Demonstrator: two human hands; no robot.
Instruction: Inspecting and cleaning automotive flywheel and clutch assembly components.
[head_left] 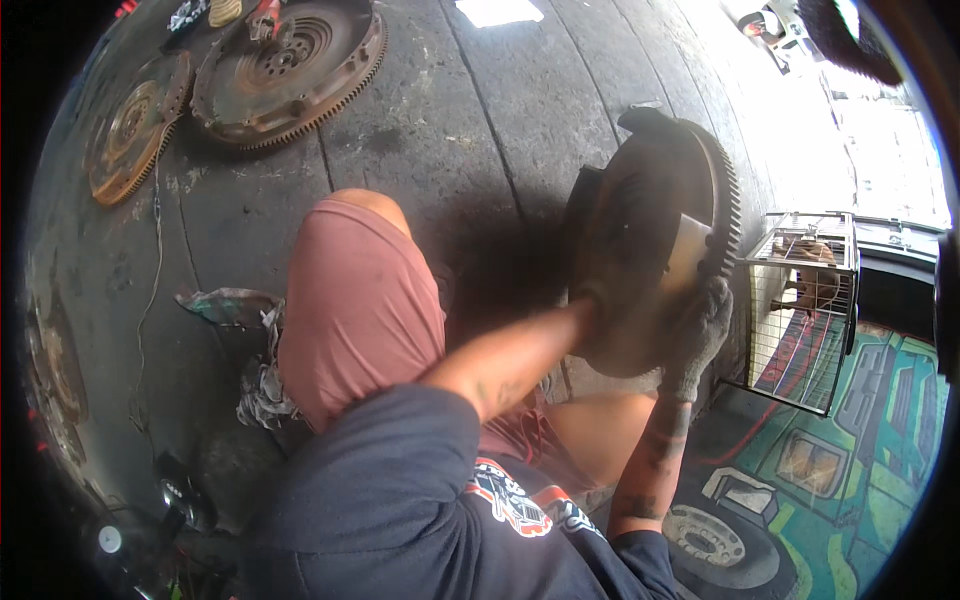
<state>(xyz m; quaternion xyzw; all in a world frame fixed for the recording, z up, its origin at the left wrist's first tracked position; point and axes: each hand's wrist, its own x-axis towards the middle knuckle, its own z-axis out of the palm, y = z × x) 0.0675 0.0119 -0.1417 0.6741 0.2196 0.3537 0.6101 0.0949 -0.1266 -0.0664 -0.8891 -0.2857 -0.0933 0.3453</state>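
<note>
Toothed metal disc (640,250) nearly upright, long axis leaning right at top, teeth facing right. Gloved right hand (704,325) grips its lower rim; left hand (590,304) blurred, finger position cannot be told.

At two o'clock a toothed disc (635,245) is showing matt metal — possibly smooth, though blur is hiding its grain. At eleven, a rusted disc (335,95) is showing rough brown metal. At three, a glove (703,330) is looking knitted; at nine, a rag (230,307) is showing creased cloth.
</note>
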